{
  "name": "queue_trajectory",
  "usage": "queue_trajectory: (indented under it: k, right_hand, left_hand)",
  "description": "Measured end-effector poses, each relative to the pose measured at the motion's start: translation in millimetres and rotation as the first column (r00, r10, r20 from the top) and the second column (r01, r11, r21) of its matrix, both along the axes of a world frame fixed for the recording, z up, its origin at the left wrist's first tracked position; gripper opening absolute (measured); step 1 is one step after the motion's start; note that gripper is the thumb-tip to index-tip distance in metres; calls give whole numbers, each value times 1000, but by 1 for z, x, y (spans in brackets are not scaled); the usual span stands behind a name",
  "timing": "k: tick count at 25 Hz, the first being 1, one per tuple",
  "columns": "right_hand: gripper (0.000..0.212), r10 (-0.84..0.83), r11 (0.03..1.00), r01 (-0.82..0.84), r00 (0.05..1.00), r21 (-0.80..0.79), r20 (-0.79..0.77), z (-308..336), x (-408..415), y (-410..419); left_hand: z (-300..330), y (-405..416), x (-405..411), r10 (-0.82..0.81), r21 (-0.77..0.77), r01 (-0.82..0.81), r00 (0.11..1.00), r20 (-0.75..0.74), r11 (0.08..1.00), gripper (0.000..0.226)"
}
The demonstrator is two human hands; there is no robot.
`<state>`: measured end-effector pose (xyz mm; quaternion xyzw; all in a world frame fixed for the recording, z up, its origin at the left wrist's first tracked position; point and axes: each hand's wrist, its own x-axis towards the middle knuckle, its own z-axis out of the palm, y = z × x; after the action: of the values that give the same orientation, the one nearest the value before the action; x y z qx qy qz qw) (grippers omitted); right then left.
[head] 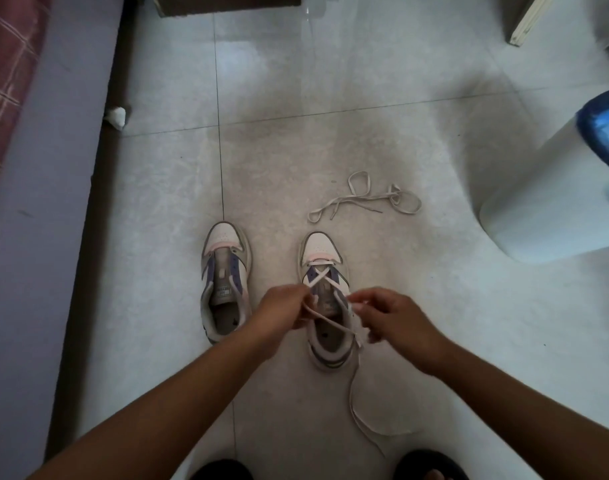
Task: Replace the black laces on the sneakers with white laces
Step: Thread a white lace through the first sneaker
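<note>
My left hand (pixel 285 308) and right hand (pixel 388 315) each pinch the white lace (pixel 325 276) crossed over the right sneaker (pixel 325 299); a spare white lace (pixel 363 197) lies on the floor (pixel 434 306) beyond.

Both hands meet over the right shoe (pixel 325 299), which stands on the floor (pixel 417 306). The left hand (pixel 282 306) pinches one strand of the lace (pixel 356 407) at the shoe's left edge; the right hand (pixel 388 315) pinches another strand at its right edge. Ahead of the grip, the lace crosses the shoe's front eyelets. Behind the grip, its slack trails on the floor toward the person. The other shoe (pixel 225 278) stands left of the grip. A loose lace (pixel 363 199) lies ahead and slightly right. A bin (pixel 552 199) stands further right.
</note>
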<state>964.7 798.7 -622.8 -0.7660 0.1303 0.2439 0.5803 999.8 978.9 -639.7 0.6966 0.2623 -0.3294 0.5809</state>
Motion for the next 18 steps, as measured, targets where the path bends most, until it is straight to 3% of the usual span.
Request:
queue_trajectory:
  k: [3,5,8,11,13,15,16,18]
  right_hand:
    - [6,57,985,-87,979,-151,-194,5,22,-44]
    - [17,100,973,-162,937,-164,-334,11,34,-76]
    - [23,24,999,-10,922,39,-387,21,42,-114]
    - [26,-78,955,172,932,242,-354,31,42,-150]
    - [27,-86,867,238,937,439,-337,37,45,-171]
    - [33,-104,711,300,940,636,-326,43,47,-188]
    - [43,-225,713,364,928,600,-297,46,47,-204]
    - [49,-281,652,312,946,691,-162,51,58,-221]
  left_hand:
    - [2,32,12,278,-120,-277,961,-10,953,33]
    - [3,50,15,381,-204,-379,924,-30,903,36]
    - [11,74,15,405,-354,-401,912,-65,845,38]
    - [28,103,22,380,-422,-337,925,19,842,43]
    - [47,121,31,365,-432,-281,923,122,857,44]
    - [67,135,41,342,-410,-229,912,228,883,41]
    - [77,140,45,326,-386,-203,902,284,900,42]
    - [99,145,55,292,-355,-152,877,382,922,41]
